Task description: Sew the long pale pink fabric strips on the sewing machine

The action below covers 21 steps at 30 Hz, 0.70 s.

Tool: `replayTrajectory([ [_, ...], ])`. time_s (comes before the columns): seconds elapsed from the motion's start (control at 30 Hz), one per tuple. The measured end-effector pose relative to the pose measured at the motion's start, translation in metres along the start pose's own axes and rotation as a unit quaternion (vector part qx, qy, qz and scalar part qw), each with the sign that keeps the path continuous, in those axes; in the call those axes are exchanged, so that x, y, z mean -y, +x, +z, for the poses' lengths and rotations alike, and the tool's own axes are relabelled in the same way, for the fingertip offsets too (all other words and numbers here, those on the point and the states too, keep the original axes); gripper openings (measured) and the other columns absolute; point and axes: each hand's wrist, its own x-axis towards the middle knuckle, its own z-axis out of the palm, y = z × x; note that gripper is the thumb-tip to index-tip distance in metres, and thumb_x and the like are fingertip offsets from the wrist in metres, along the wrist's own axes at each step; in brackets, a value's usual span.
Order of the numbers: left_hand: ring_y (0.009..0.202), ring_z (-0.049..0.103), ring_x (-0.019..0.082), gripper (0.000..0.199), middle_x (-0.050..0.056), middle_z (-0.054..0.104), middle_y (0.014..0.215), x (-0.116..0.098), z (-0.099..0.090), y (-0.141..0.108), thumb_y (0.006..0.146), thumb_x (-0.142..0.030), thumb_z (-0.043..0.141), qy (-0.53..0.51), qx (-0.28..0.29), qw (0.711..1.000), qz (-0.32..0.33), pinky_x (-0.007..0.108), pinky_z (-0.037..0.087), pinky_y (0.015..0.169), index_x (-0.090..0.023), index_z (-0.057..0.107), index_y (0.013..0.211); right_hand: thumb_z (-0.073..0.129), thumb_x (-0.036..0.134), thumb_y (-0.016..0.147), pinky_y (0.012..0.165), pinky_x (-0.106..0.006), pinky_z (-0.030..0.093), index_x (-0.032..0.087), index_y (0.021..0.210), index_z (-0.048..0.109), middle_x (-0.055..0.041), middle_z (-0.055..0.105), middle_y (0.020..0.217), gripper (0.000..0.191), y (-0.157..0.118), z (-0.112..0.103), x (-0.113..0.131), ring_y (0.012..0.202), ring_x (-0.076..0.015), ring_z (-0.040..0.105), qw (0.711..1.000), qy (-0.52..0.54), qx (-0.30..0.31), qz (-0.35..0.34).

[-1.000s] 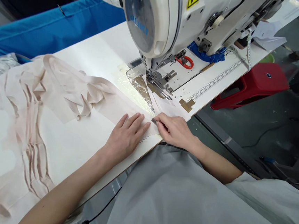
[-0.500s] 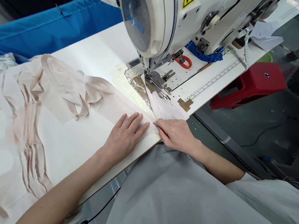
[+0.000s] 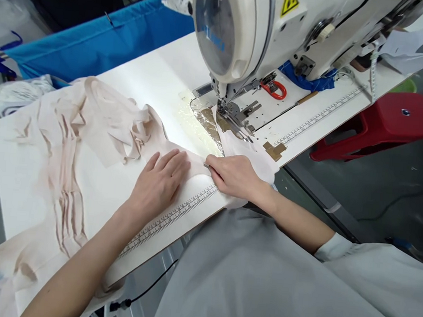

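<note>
The left hand (image 3: 159, 183) lies flat, fingers spread, pressing the pale pink fabric (image 3: 99, 129) onto the white desk (image 3: 144, 81); the right hand (image 3: 234, 176) pinches the fabric's edge just beside it, with a small metal tool (image 3: 207, 165) at its fingertips; the fabric runs from a crumpled heap at left to the presser foot (image 3: 233, 113) of the sewing machine (image 3: 252, 29); a printed ruler (image 3: 169, 219) lines the near edge.

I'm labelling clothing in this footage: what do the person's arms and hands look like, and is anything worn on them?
Both hands, left hand and right hand, are bare: no gloves, rings or watch visible. The left forearm is uncovered throughout. The right arm is bare up to a light grey sleeve near the elbow.
</note>
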Motion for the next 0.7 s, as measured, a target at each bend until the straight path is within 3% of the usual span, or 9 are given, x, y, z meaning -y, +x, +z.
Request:
replayTrajectory([
  [0.13, 0.135, 0.045, 0.027, 0.046, 0.013, 0.053, 0.143, -0.005, 0.005, -0.001, 0.092, -0.018, 0.041, -0.034, -0.001, 0.998, 0.045, 0.05, 0.036, 0.112, -0.014, 0.051, 0.136, 0.034, 0.019, 0.094, 0.053, -0.029, 0.017, 0.017, 0.101, 0.056, -0.0059, 0.07, 0.084, 0.023, 0.009, 0.0, 0.005, 0.069, -0.0173, 0.058, 1.0, 0.001, 0.0, -0.002],
  [0.4, 0.133, 0.047, 0.029, 0.045, 0.014, 0.053, 0.142, -0.013, 0.011, 0.001, 0.091, -0.02, 0.044, -0.017, 0.0, 0.999, 0.042, 0.049, 0.037, 0.11, -0.017, 0.053, 0.134, 0.032, 0.022, 0.095, 0.053, -0.029, 0.019, 0.017, 0.106, 0.057, -0.006, 0.072, 0.087, 0.027, 0.007, 0.003, 0.005, 0.072, -0.0184, 0.062, 1.0, 0.016, -0.01, 0.013],
  [0.7, 0.132, 0.048, 0.031, 0.044, 0.016, 0.053, 0.139, -0.013, 0.014, 0.0, 0.09, -0.019, 0.046, -0.029, -0.022, 0.998, 0.048, 0.05, 0.039, 0.108, -0.013, 0.053, 0.133, 0.03, 0.024, 0.096, 0.054, -0.028, 0.023, 0.016, 0.107, 0.056, -0.0041, 0.073, 0.088, 0.03, 0.006, 0.021, 0.001, 0.075, -0.0171, 0.064, 0.994, 0.076, -0.082, 0.007],
])
